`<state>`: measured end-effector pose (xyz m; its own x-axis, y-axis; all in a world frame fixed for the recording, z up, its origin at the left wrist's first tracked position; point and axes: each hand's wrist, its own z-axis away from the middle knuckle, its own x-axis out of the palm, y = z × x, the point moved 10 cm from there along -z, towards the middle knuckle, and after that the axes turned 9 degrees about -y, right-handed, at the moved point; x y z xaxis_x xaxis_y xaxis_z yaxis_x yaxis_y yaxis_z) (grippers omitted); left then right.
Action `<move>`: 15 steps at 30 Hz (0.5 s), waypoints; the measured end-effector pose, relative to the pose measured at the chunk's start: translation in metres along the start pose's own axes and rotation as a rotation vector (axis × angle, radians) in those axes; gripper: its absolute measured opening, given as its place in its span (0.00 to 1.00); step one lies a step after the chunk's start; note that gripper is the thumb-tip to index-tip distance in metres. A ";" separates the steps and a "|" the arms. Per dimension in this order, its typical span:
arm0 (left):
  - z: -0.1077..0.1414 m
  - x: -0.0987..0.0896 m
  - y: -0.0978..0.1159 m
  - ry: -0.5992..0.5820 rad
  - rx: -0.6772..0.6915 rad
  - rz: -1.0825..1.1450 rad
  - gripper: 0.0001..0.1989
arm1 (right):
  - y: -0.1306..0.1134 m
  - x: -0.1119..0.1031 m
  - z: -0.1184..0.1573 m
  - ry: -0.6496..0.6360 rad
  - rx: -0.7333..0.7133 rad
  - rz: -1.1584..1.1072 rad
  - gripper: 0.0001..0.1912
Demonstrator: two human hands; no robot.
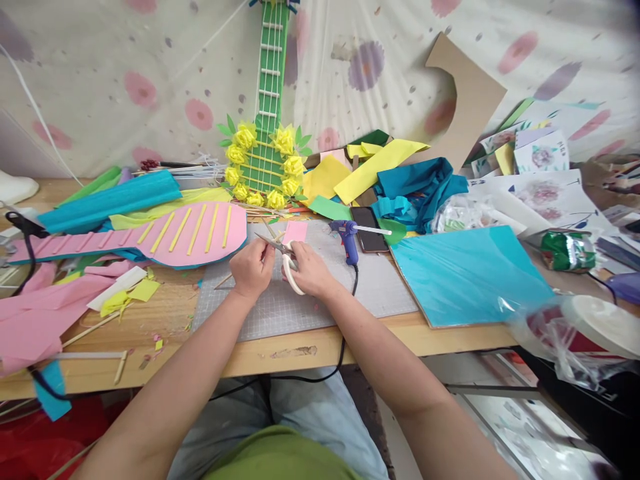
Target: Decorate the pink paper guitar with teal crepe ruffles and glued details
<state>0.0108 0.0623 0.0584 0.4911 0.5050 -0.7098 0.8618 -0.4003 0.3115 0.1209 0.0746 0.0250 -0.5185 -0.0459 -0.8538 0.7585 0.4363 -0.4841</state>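
Over the grey cutting mat (300, 310), my right hand (311, 268) grips a pair of scissors (291, 276) by the white handles. Their blades point left toward my left hand (251, 268). Its fingers are pinched together right beside the blades, and whatever they hold is hidden or too small to name. Just beyond the hands lies a small pink paper piece (296, 231), with a thin stick close by. A blue glue gun (345, 241) with a white glue stick in it rests to the right, next to a dark phone (369, 230).
Left of the mat lies a pink guitar shape (195, 233) with yellow strips. A green paper guitar (270, 150) with yellow flowers leans on the back curtain. At right is a blue sheet (470, 277); pink crepe paper (45, 313) lies at left. The glue gun's cord (343, 347) hangs over the front edge.
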 end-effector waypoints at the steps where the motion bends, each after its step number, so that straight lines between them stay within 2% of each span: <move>1: 0.000 0.000 0.000 0.002 0.004 0.005 0.15 | 0.000 0.000 0.000 -0.001 0.000 -0.003 0.09; 15: 0.000 0.000 0.000 -0.002 0.001 0.034 0.13 | 0.002 0.001 0.000 -0.026 0.000 -0.039 0.07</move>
<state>0.0109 0.0627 0.0586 0.5198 0.4898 -0.6999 0.8446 -0.4180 0.3347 0.1216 0.0753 0.0235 -0.5370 -0.0865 -0.8391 0.7381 0.4335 -0.5170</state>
